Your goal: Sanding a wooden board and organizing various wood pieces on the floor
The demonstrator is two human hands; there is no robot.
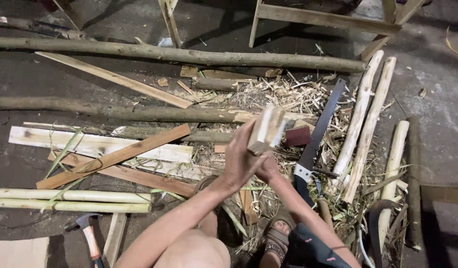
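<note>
Wood block (266, 130), pale and squared, sits clamped in my left hand (243, 160); my right hand (268, 168) grips beneath it. Just right lies a handsaw (318, 134) on shavings (283, 94) and the floor (437, 109), a hammer (87, 231) well left.

Both hands raised together, left hand (241, 159) fingers curled, right hand (268, 168) beneath.

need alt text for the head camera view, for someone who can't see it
Seen from above, a person's left hand and right hand hold up a small pale wooden block over a floor littered with wood shavings. A handsaw, peeled poles, planks and a hammer lie around.
</note>
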